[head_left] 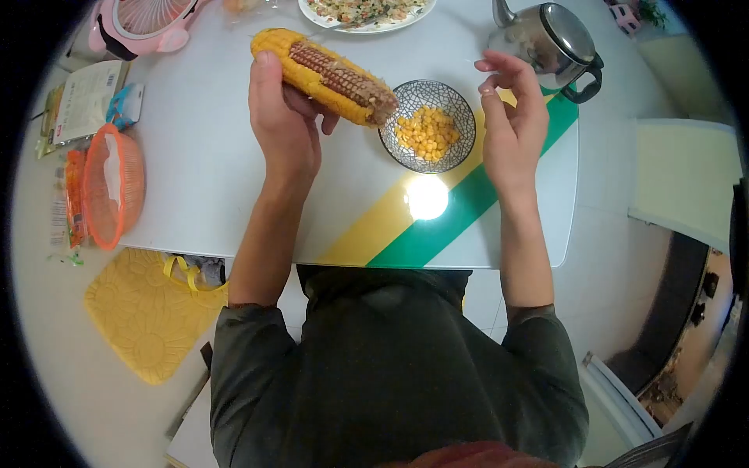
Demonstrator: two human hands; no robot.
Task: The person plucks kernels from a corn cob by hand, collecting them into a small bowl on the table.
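Note:
A yellow corn cob is gripped in my left hand, tilted with its right end near the rim of a bowl. A strip along its upper side is bare of kernels and shows reddish brown. Loose yellow kernels lie in the patterned bowl. To the right of the bowl, my right hand is raised with its fingers curved and apart, holding nothing that I can see.
A metal kettle stands behind my right hand. At the back is a plate of food. A pink fan, an orange basket and food packets are on the left. The table's front edge is near my forearms.

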